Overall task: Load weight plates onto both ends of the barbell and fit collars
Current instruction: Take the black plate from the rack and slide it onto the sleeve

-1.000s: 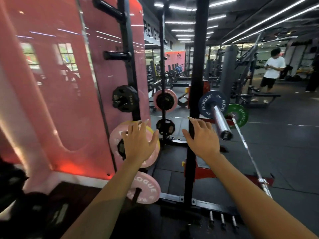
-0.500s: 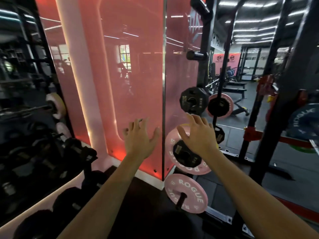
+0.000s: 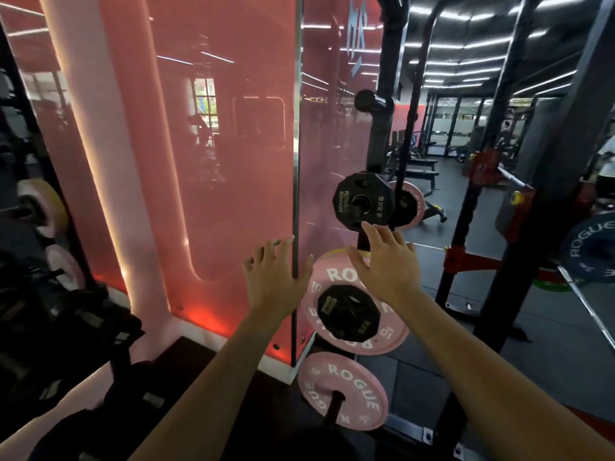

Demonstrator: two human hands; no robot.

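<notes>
Rack upright (image 3: 382,134) carries the stored plates on side pegs. Largest item: pink ROGUE plate (image 3: 346,281) on the middle peg, a yellow plate edge just visible behind its top rim, and a small black plate (image 3: 347,312) sitting in front of it on the same peg. Risk 1: pulling the pink plate drags the black one off first; it could drop toward the feet. Lower pink plate (image 3: 346,392) hangs alone on the bottom peg, probably the safer pick. The black 2.5KG plate (image 3: 362,202) sits on the peg above. Loaded barbell end, blue plate (image 3: 592,251), is at far right, well apart. Right hand (image 3: 386,264), fingers spread, is at the pink plate's top rim; contact unclear. Left hand (image 3: 273,284), fingers spread, holds nothing, in front of the mirror panel edge (image 3: 294,161). Risk 2: one-handed lift tilts and binds the plate.
</notes>
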